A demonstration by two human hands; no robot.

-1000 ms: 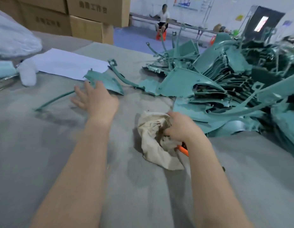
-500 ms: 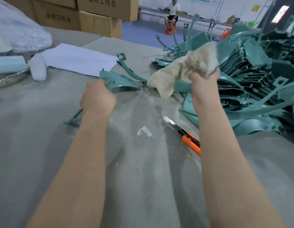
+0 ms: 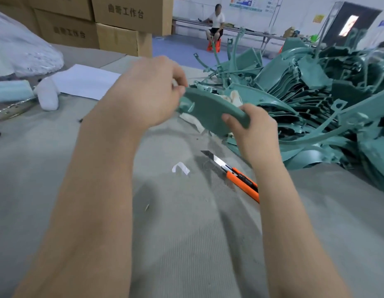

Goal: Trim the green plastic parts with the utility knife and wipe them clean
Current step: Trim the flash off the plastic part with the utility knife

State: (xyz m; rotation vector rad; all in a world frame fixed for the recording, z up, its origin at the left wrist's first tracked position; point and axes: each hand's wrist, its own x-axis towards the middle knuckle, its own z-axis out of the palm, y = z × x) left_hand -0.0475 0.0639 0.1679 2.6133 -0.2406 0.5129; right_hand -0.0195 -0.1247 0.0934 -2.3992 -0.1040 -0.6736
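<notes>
The green part (image 3: 208, 114) hangs above the tabletop (image 3: 57, 168), the left hand (image 3: 148, 91) fingers pinching its left end and the right hand (image 3: 255, 127) fingers gripping its right end; it seems light and stiff, best held at its 2 ends.

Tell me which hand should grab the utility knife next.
Right, probably. The utility knife lies close under the right hand, its orange handle beside that forearm. The left hand grips the far end of the green part, farther off, and could steady it alone.

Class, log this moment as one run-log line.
left hand: grips green part | right hand: grips same part | knife: on table, untouched
</notes>
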